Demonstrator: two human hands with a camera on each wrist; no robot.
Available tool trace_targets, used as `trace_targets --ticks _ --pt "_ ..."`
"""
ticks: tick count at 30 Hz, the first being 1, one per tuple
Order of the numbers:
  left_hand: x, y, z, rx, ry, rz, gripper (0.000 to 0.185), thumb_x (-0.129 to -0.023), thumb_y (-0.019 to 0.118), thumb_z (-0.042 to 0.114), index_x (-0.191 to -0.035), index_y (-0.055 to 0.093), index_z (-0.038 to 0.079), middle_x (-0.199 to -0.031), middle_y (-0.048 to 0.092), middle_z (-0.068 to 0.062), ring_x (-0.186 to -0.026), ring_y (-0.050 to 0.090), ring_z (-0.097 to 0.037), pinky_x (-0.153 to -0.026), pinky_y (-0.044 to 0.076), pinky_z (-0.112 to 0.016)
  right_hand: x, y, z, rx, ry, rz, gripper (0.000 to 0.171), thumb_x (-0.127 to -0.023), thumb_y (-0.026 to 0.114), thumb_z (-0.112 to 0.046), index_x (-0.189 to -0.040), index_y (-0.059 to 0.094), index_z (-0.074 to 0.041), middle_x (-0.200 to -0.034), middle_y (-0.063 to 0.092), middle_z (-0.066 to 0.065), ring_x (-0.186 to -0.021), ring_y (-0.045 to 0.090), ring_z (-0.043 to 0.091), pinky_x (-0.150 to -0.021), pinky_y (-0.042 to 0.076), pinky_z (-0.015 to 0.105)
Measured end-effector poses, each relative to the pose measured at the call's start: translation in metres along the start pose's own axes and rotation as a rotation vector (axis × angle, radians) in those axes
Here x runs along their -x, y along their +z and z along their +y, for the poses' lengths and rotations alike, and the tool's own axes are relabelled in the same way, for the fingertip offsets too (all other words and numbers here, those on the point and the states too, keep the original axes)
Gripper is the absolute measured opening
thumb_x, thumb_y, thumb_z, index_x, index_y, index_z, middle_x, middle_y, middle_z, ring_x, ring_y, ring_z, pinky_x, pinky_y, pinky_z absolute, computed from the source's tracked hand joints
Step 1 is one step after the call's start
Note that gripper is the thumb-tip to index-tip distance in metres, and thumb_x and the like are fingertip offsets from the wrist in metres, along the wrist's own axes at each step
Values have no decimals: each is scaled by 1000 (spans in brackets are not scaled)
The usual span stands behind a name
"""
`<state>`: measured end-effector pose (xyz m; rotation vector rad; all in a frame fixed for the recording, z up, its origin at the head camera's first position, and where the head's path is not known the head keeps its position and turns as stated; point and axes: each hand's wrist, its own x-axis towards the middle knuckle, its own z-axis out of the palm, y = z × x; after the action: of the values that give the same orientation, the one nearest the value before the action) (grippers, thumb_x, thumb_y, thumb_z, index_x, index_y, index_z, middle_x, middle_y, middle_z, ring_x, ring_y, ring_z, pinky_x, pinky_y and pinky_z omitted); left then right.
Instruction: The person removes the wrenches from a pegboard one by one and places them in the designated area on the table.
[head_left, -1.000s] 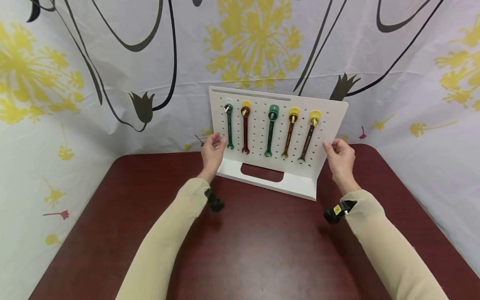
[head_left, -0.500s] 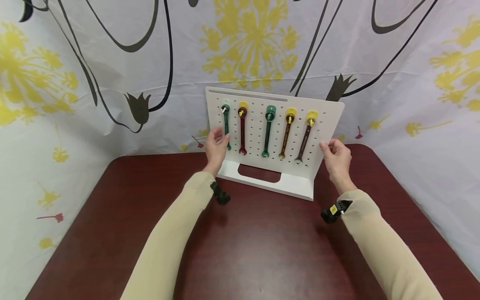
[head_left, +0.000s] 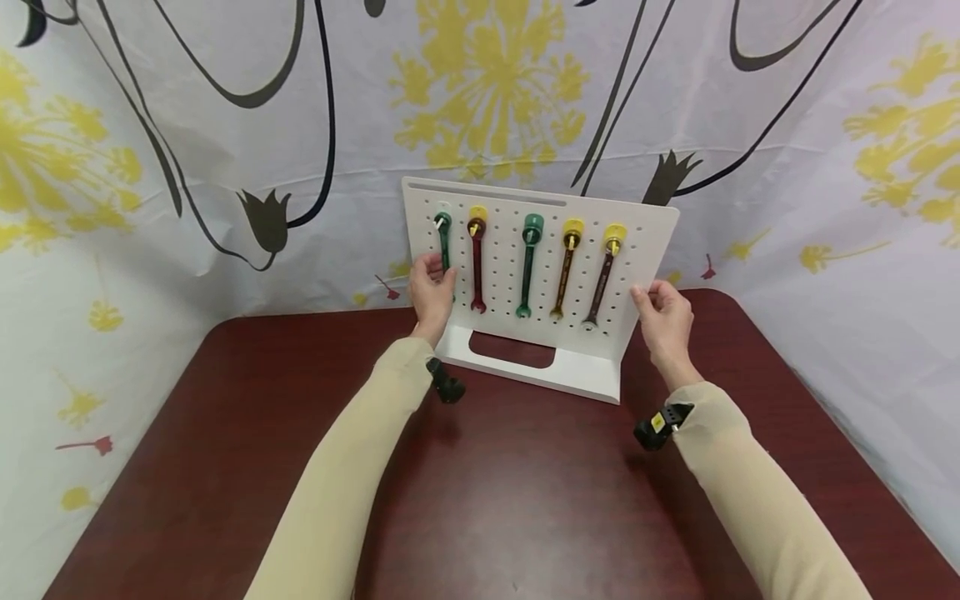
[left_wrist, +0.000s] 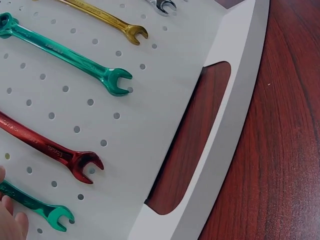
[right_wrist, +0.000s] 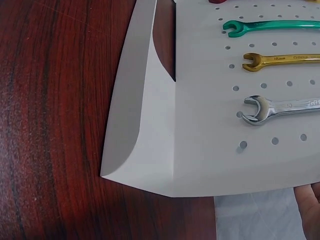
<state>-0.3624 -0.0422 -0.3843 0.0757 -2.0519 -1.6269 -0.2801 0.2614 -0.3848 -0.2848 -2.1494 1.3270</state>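
A white pegboard stand [head_left: 517,367] stands on the table, with several combination wrenches hanging from its pegs. My left hand [head_left: 432,296] holds the leftmost green wrench [head_left: 445,242], thumb on one side and fingers on the other. In the left wrist view the green wrench's open end [left_wrist: 60,216] sticks out past the fingers. Beside it hang a red wrench [head_left: 477,267], another green wrench [head_left: 528,271], a gold wrench [head_left: 565,275] and a silver wrench [right_wrist: 285,107]. My right hand [head_left: 666,321] pinches the board's right edge between thumb and fingers.
The dark red wooden table [head_left: 517,483] spreads in front of the stand. Behind it hangs a white cloth [head_left: 360,225] with yellow flowers and dark stems. An oblong cutout [left_wrist: 195,135] opens in the stand's base.
My left hand has moved from the board's left edge rightward onto the leftmost green wrench and taken hold of it. My right hand stays at the right edge. The head view has shifted slightly.
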Motion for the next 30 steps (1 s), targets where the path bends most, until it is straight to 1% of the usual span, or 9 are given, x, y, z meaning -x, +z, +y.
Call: trace_targets --ticks 5,11,19,24,30 --pt "0 2 -3 0 26 32 25 -84 67 2 -107 59 -4 -102 61 -19 -93 60 -30 -85 50 -33 2 1 0 -7 -12 8 29 -91 62 -28 -90 61 1 -65 49 -22 -60 40 1 -52 32 17" --pt "0 2 -6 -11 43 43 22 -84 67 1 -103 58 -4 -99 60 -19 -91 60 -30 -84 50 -34 3 2 -1 23 -23 5 30 -92 61 -29 -90 61 1 -64 49 -22 -60 40 1 -52 32 17" --pt "0 3 -5 -10 53 10 22 -85 65 2 -105 56 -4 -103 60 -20 -94 61 -31 -86 50 -35 1 1 1 23 -35 13 30 -91 62 -28 -88 60 2 -63 48 -21 -59 39 1 -51 31 16" --pt "-2 3 -6 -37 67 -10 22 -86 64 2 -106 55 -4 -103 60 -18 -95 60 -29 -85 50 -34 0 0 2 23 -39 17 30 -91 62 -29 -88 61 2 -63 49 -22 -58 39 0 -51 31 17" --pt "-2 -4 -7 -47 86 -56 22 -87 63 2 -107 54 -4 -104 59 -18 -94 59 -29 -84 51 -33 0 2 2 30 -47 29 30 -91 63 -30 -87 61 1 -62 47 -23 -58 39 0 -53 31 18"
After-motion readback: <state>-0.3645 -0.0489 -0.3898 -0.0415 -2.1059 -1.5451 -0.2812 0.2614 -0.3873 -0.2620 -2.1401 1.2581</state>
